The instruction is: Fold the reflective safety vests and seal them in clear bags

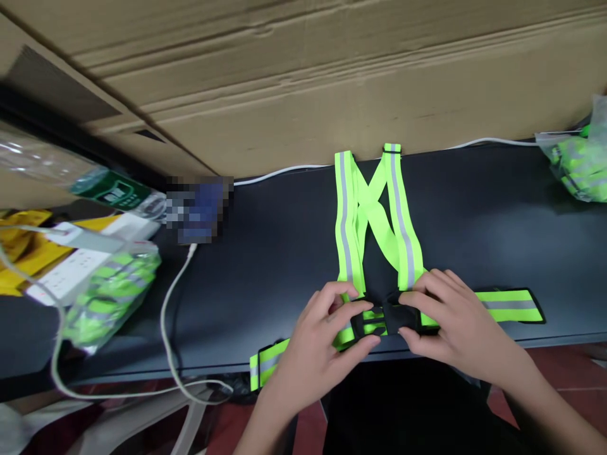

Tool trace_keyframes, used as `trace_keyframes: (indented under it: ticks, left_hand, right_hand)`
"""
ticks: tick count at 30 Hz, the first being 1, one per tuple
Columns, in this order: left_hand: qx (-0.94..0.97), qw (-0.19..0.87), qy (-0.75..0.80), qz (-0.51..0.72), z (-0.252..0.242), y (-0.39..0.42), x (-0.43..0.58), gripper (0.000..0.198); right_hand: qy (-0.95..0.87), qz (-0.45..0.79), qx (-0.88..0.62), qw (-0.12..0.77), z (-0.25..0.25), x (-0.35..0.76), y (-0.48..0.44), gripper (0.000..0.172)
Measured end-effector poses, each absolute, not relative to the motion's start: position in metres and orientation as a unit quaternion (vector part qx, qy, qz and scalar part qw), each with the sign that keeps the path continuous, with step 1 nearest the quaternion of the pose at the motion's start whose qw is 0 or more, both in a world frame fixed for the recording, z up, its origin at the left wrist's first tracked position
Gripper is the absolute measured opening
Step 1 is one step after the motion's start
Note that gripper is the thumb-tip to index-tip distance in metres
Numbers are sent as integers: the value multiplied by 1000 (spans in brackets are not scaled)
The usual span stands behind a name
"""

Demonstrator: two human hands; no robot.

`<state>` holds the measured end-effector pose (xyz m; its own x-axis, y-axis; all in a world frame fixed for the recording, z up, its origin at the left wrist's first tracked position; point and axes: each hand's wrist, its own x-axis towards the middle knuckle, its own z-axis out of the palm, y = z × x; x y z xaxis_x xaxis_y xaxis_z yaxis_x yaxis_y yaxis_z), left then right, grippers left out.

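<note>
A neon yellow reflective safety harness with grey stripes lies flat on the black table, its shoulder straps running away from me and its waist belt along the near edge. My left hand pinches one half of the black plastic buckle at the belt's front. My right hand pinches the other half, and the two halves meet between my fingers. One belt end sticks out to the right and the other hangs at the left near the table edge.
A bagged bundle of neon harnesses lies at the left beside a white power strip and a plastic bottle. Another bag of harnesses sits far right. White cables trail off the front edge. Large cardboard stands behind.
</note>
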<state>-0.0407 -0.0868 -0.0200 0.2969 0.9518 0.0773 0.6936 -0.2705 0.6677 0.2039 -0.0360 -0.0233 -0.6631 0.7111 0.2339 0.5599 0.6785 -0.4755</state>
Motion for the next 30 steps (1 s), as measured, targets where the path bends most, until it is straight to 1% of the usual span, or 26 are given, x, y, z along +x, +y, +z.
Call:
trace_keyframes:
  ticks: [6, 11, 15, 18, 20, 24, 30]
  left_hand:
    - [750, 285, 546, 239, -17, -86, -42, 25]
    - [747, 302, 539, 246, -20, -84, -40, 25]
    - [762, 291, 524, 244, -25, -81, -33, 25]
    - [752, 290, 527, 271, -28, -77, -24, 26]
    - [733, 303, 541, 281, -27, -75, -19, 34]
    - [716, 318, 565, 258, -29, -75, -15, 58]
    - [747, 271, 551, 255, -43, -75, -12, 84]
  right_hand:
    - [-894, 183, -349, 215, -25, 204, -34, 18]
    - [-902, 169, -341, 203, -26, 203, -34, 14]
    - [-912, 149, -326, 198, -28, 203, -33, 13]
    - [-919, 126, -318, 195, -28, 201, -32, 13]
    - [-921, 126, -318, 187, -27, 197, -32, 12]
    - [-917, 138, -322, 190, -24, 187, -37, 13]
    - [-918, 71, -353, 165, -32, 170, -46, 15]
